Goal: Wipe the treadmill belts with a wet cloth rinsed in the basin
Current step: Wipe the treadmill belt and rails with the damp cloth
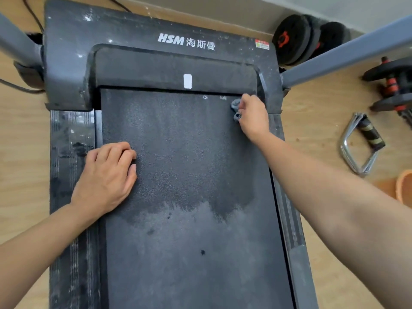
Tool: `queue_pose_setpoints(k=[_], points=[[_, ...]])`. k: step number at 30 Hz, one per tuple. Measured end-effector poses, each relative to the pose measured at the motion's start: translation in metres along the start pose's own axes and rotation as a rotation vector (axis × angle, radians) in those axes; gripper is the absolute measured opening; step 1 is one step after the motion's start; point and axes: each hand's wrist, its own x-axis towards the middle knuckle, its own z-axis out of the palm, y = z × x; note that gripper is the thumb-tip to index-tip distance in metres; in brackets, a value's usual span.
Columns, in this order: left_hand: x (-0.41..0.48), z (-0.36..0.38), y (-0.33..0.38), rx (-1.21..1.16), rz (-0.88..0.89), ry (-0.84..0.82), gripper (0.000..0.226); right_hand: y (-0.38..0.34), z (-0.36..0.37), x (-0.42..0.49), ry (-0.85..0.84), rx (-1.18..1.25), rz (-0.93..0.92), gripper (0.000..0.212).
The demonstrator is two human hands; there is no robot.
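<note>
White "HSM 海斯曼" marks the dusty black treadmill hood (133, 34). The right hand (253, 117) has its fingers clenched on a crumpled grey cloth (235, 108) at the far right corner of the black treadmill belt (189, 152). The left hand (104, 175) rests near the belt's left edge, fingers curled and empty.

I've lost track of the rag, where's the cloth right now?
In the head view, the cloth is bunched in the right hand at the far right corner of the belt, just below the motor cover.

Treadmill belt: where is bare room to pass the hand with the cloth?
Free: the belt between the left hand and the right hand gripping the cloth, and its dusty near half. Crowded: the floor at right, with dumbbells.
</note>
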Motion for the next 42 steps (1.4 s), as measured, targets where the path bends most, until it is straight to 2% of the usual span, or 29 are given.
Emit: queue_pose_setpoints(k=[5, 9, 12, 15, 18, 21, 25, 30, 35, 39, 42], points=[[0.002, -0.002, 0.001, -0.026, -0.013, 0.006, 0.030, 0.058, 0.019, -0.147, -0.111, 0.168, 0.170, 0.025], [0.003, 0.001, -0.002, -0.019, 0.003, 0.013, 0.032, 0.046, 0.006, -0.225, -0.166, 0.237, 0.270, 0.023], [0.001, 0.004, -0.003, 0.002, 0.011, 0.053, 0.033, 0.033, -0.004, -0.185, -0.188, 0.236, 0.247, 0.026], [0.002, 0.003, -0.002, 0.004, 0.017, 0.035, 0.033, 0.031, -0.008, -0.089, -0.149, 0.157, 0.127, 0.025], [0.001, 0.002, -0.002, 0.010, 0.017, 0.024, 0.031, 0.019, -0.013, 0.010, -0.114, -0.022, 0.003, 0.017], [0.000, 0.003, -0.005, 0.022, 0.035, 0.022, 0.030, 0.010, -0.013, 0.056, -0.115, -0.168, -0.044, 0.017], [-0.001, 0.002, -0.004, 0.020, 0.033, 0.023, 0.029, 0.018, -0.008, 0.009, -0.086, -0.206, -0.068, 0.024], [0.000, 0.003, -0.003, 0.018, 0.020, 0.019, 0.030, 0.061, -0.003, -0.104, -0.159, -0.088, 0.017, 0.028], [-0.001, 0.002, -0.003, 0.019, 0.014, 0.004, 0.031, 0.065, 0.004, -0.218, -0.178, -0.063, 0.132, 0.035], [0.001, 0.000, -0.002, -0.073, -0.017, 0.006, 0.028, 0.033, 0.008, -0.244, -0.217, -0.073, 0.228, 0.019], [0.002, -0.003, -0.002, -0.135, -0.045, 0.012, 0.026, -0.045, 0.018, -0.219, -0.231, 0.026, 0.086, 0.009]])
